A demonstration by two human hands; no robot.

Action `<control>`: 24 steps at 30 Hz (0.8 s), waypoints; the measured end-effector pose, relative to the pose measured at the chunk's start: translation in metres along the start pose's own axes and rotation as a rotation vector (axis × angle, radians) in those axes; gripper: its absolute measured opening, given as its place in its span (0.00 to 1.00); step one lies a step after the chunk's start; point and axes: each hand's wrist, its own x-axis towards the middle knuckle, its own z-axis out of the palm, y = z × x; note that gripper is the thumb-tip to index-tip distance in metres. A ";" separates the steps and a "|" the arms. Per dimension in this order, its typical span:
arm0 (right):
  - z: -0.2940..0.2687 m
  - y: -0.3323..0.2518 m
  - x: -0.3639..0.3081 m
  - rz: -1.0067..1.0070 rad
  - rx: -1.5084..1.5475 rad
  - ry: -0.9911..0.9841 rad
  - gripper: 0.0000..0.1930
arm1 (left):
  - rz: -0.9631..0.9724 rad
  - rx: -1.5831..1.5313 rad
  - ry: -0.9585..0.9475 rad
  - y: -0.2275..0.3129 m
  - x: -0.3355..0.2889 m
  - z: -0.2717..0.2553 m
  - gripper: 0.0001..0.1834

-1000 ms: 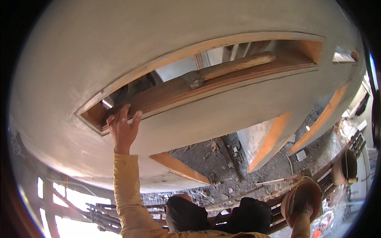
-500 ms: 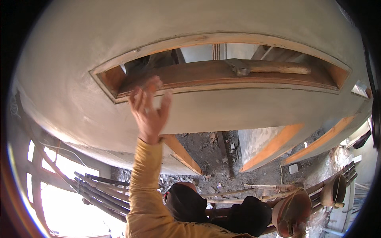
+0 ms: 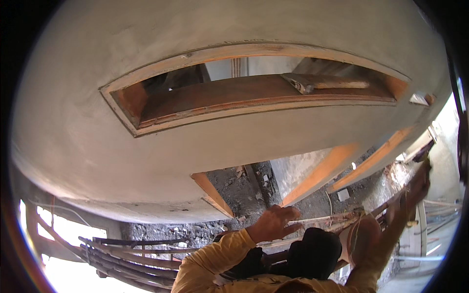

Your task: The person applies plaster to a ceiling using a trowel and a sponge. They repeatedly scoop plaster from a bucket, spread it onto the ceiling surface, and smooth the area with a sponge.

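My left hand (image 3: 272,223), at the end of a yellow sleeve, is low in front of my body. Its thumb and fingers are apart and nothing shows between them. My right arm stretches out to the right past a reddish-brown bucket (image 3: 366,237). The right hand (image 3: 419,180) is in shadow and blurred, close to a dark item (image 3: 424,152) by the right wall; its fingers cannot be made out. On the brown sill of a long wooden frame (image 3: 264,102) set in the plastered wall lies a tool with a metal head and wooden handle (image 3: 342,85).
Smooth grey plaster (image 3: 234,141) fills the view ahead. Wooden-edged openings (image 3: 322,173) lie below, over rubble-strewn ground (image 3: 224,188). Scaffold poles (image 3: 132,259) run across beneath me. Bright window openings (image 3: 68,273) are at lower left. A small opening (image 3: 419,99) is at right.
My left hand has come down from the frame's lower left edge to in front of my body. My right arm now reaches out to the right. The view has turned, shifting the wall leftward.
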 end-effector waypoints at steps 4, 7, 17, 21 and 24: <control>0.034 -0.355 0.024 0.039 1.010 0.157 0.13 | -0.042 0.050 -0.100 -0.005 -0.008 0.000 0.17; 0.028 -0.517 0.018 -0.407 1.022 0.374 0.15 | -0.100 0.075 -0.153 -0.002 -0.015 -0.006 0.18; 0.110 -0.371 0.140 0.216 0.630 0.492 0.35 | -0.104 0.094 -0.176 0.001 -0.020 -0.012 0.18; 0.087 -0.380 0.114 0.178 0.732 0.371 0.31 | -0.178 0.103 -0.272 -0.006 -0.011 -0.005 0.20; 0.088 -0.453 0.064 -0.336 0.684 0.507 0.25 | -0.261 0.128 -0.349 -0.019 -0.011 0.006 0.21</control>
